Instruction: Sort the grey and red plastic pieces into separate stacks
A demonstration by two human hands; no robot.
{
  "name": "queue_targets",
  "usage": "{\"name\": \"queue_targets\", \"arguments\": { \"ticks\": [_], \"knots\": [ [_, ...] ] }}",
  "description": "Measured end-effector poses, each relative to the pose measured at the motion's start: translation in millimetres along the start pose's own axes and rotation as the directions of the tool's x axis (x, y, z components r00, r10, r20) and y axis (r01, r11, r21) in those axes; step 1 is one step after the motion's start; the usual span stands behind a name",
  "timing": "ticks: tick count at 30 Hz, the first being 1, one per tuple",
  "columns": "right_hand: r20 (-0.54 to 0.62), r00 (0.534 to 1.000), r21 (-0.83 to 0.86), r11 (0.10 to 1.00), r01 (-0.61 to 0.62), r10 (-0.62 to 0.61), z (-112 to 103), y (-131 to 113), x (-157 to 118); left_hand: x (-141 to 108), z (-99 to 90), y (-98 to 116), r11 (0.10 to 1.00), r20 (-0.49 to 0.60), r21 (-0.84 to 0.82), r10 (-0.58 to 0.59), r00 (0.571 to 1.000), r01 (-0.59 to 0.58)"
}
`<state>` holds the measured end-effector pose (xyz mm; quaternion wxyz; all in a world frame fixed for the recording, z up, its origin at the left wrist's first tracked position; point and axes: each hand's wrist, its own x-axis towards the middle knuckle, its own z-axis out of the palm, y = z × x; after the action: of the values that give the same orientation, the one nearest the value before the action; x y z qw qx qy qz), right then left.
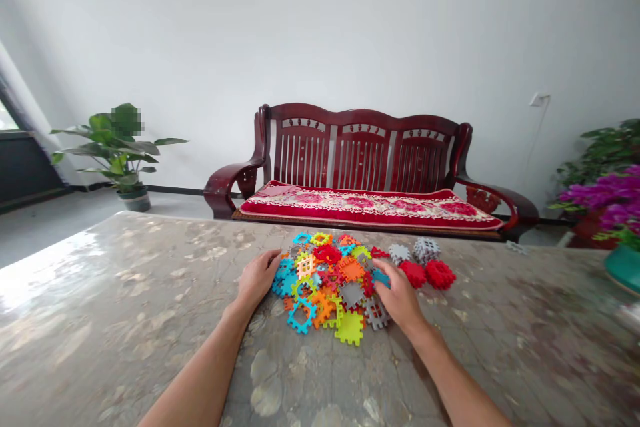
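Observation:
A loose heap of flat plastic pieces with notched edges (329, 277) lies on the table between my hands, in blue, green, orange, red and grey. My left hand (257, 275) rests at the heap's left side, by some blue pieces (285, 277); what its fingertips hold, if anything, is hidden. On the right, my right hand (397, 290) has thumb and fingers apart at a blue piece (381, 277), with nothing gripped. A lime green square (349, 327) lies at the near edge. Beyond my right hand sit red stacks (440, 275) and grey pieces (427, 249).
The table (150, 320) has a glossy, flower-patterned cover. Behind it stands a dark red wooden bench (360, 153) with a red floral cushion (370, 205). A teal pot of purple flowers (624, 267) stands at the table's right; a potted plant (133, 199) is at the left.

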<state>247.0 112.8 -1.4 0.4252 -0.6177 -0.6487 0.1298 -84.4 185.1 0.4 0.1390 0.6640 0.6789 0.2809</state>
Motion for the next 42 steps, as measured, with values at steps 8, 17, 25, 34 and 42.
{"name": "queue_targets", "arguments": {
  "ticks": [8, 17, 25, 34, 42],
  "knots": [
    [0.067, 0.997, -0.12, 0.992, -0.037, 0.045, 5, -13, -3, 3, 3.2, -4, 0.999, -0.002, 0.01, 0.05, 0.999, -0.05],
    [-0.101, 0.985, 0.279, 0.954, -0.109, 0.142, 0, -1, 3, 2, 1.2, -2, 0.998, 0.002, 0.031, 0.056, 0.998, -0.056],
    [-0.182, 0.965, 0.296, 0.947, -0.128, 0.187, -14, 5, 7, 5, 3.6, -7, 0.997, 0.014, 0.013, 0.079, 0.997, -0.079],
    [0.446, 0.892, -0.004, 0.997, -0.078, 0.072, -73, 3, 17, 8, 5.4, -10, 0.996, 0.02, 0.005, 0.086, 0.996, -0.086],
    [0.376, 0.924, -0.243, 0.97, 0.02, 0.075, -93, 3, 16, 10, 7.2, -14, 0.996, 0.008, -0.001, 0.094, 0.995, -0.094]
  ]
}}
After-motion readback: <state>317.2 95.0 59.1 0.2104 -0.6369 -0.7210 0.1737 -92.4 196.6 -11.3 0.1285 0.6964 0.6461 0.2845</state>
